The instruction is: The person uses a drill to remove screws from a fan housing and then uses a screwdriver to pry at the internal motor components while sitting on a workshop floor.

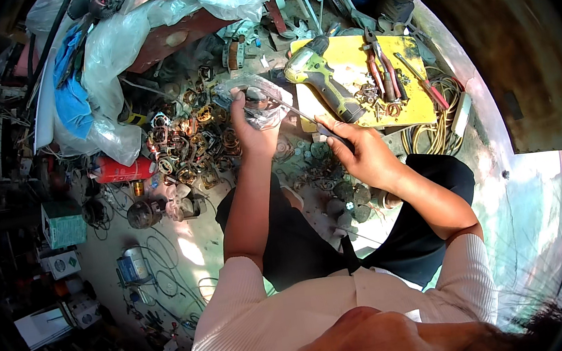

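My left hand is closed around a rounded metal part with clear plastic about it. Whether that plastic is a bag or a housing, I cannot tell. In my right hand is a screwdriver with a dark handle, held with the fingers wrapped round it. Its thin shaft points up and left to the part; the tip is hard to make out. Just right of the part, a green-and-black cordless drill lies on a yellow board.
Pliers, a red-handled screwdriver and small loose pieces lie on the board. Coiled cable sits below it. A heap of copper-wound motor parts spreads left of my left hand, near a red cylinder and plastic sheeting.
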`<act>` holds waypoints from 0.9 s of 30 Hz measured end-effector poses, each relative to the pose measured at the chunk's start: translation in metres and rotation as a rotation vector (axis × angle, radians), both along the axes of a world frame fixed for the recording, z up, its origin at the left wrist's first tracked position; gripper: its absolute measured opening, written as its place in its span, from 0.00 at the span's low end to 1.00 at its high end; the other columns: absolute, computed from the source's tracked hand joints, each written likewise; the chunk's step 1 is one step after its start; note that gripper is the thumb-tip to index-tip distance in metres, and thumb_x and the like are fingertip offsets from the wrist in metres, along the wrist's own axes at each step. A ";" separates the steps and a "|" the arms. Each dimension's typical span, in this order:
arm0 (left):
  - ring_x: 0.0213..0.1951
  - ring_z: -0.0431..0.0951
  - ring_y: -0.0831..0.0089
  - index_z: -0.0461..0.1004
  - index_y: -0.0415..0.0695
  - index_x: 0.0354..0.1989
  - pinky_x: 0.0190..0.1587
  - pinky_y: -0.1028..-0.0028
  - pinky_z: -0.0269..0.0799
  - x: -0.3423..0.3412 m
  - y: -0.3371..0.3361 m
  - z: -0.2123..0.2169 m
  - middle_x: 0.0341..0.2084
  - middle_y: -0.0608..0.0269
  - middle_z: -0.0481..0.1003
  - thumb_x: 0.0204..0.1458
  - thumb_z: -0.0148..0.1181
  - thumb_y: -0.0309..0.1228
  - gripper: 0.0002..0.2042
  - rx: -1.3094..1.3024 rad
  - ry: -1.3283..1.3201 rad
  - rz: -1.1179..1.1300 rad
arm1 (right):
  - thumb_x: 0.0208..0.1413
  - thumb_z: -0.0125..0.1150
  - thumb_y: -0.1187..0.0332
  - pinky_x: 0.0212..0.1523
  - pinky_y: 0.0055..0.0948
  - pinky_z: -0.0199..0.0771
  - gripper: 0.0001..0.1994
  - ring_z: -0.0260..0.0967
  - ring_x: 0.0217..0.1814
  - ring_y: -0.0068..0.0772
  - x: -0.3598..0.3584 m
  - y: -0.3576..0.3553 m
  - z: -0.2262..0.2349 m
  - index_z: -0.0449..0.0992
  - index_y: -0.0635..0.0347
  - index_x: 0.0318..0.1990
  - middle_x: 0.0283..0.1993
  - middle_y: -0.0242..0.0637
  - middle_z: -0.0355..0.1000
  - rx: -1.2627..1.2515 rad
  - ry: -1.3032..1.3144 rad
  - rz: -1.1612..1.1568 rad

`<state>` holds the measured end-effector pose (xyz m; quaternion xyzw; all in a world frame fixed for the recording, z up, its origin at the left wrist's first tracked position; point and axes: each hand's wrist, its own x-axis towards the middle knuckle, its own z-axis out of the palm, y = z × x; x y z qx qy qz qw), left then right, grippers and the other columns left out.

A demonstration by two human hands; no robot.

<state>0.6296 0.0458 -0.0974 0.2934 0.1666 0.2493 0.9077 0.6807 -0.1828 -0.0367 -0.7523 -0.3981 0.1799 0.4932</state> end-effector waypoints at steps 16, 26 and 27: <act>0.51 0.74 0.63 0.69 0.48 0.55 0.54 0.54 0.68 -0.005 0.004 0.012 0.49 0.61 0.74 0.55 0.61 0.51 0.25 -0.023 0.043 0.035 | 0.62 0.58 0.76 0.53 0.26 0.71 0.21 0.76 0.51 0.26 0.008 -0.006 0.032 0.72 0.55 0.63 0.51 0.49 0.78 -0.208 0.172 0.077; 0.55 0.73 0.61 0.69 0.49 0.57 0.57 0.52 0.67 -0.002 0.002 0.002 0.52 0.62 0.73 0.55 0.59 0.49 0.24 0.018 0.079 0.016 | 0.62 0.57 0.75 0.55 0.29 0.71 0.21 0.77 0.54 0.37 0.007 -0.006 0.021 0.72 0.54 0.63 0.54 0.50 0.77 -0.138 0.055 0.068; 0.54 0.73 0.62 0.69 0.49 0.56 0.57 0.53 0.67 -0.002 0.001 0.002 0.52 0.62 0.73 0.56 0.59 0.48 0.24 0.027 0.087 0.028 | 0.62 0.57 0.75 0.56 0.30 0.72 0.21 0.77 0.54 0.41 0.006 -0.005 0.018 0.72 0.53 0.63 0.54 0.50 0.77 -0.116 0.032 0.068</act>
